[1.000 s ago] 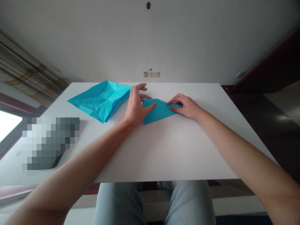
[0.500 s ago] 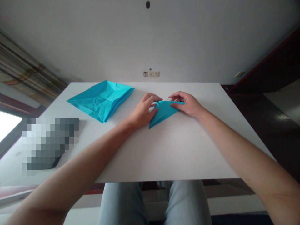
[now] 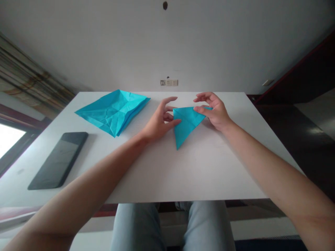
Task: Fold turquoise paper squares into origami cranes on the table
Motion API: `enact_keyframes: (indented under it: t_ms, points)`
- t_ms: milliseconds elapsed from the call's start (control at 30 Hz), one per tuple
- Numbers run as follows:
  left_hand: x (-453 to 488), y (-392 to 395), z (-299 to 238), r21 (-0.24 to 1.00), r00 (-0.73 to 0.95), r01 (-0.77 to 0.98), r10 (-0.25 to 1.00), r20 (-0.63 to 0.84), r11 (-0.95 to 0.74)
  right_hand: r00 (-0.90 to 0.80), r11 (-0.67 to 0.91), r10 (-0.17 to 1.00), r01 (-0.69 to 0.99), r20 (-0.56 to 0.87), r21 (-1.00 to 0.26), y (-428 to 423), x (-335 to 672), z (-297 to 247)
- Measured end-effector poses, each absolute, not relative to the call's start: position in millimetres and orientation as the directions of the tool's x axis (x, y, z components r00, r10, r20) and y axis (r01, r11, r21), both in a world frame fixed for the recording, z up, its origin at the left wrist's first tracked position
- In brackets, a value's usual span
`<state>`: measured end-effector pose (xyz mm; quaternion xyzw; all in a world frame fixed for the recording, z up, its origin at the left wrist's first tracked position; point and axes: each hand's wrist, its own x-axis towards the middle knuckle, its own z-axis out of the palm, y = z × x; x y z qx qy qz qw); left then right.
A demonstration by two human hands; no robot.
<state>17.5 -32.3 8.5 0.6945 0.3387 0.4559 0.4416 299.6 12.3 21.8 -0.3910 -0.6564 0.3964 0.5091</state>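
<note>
Right hand point(image 3: 216, 112) pinching corner of folded blue paper triangle point(image 3: 187, 123); left hand point(image 3: 159, 124) open, fingers spread, thumb across paper's left edge.

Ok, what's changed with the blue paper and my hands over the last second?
The folded blue paper triangle has shifted right and swung so its point aims more toward you. Your left hand has opened, its fingers off the paper, only the thumb at its edge; your right hand has moved right, staying at the right corner. The creased blue sheet stayed put.
</note>
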Motion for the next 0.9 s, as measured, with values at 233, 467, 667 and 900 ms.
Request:
enact_keyframes:
  t_ms: [233,467,667,900]
  points:
    - [22.5,-30.7,18.9,0.941,0.274,-0.051,0.901,0.335,-0.335,-0.116,0.279,0.953,-0.022,0.28,-0.96,8.6,292.1,23.1]
    - [20.6,-32.6,20.6,0.965,0.198,0.005,0.946,0.258,-0.264,-0.183,0.254,0.943,-0.136,0.276,-0.958,6.7,292.2,21.4]
    - [19.4,-31.2,16.1,0.964,0.214,0.029,0.944,0.253,-0.265,-0.172,0.274,0.941,-0.126,0.292,-0.954,5.5,290.3,19.5]
    - [14.8,-35.8,13.3,0.852,0.25,0.373,0.924,0.288,-0.367,-0.229,0.266,0.932,-0.091,0.28,-0.96,0.5,285.2,21.7]
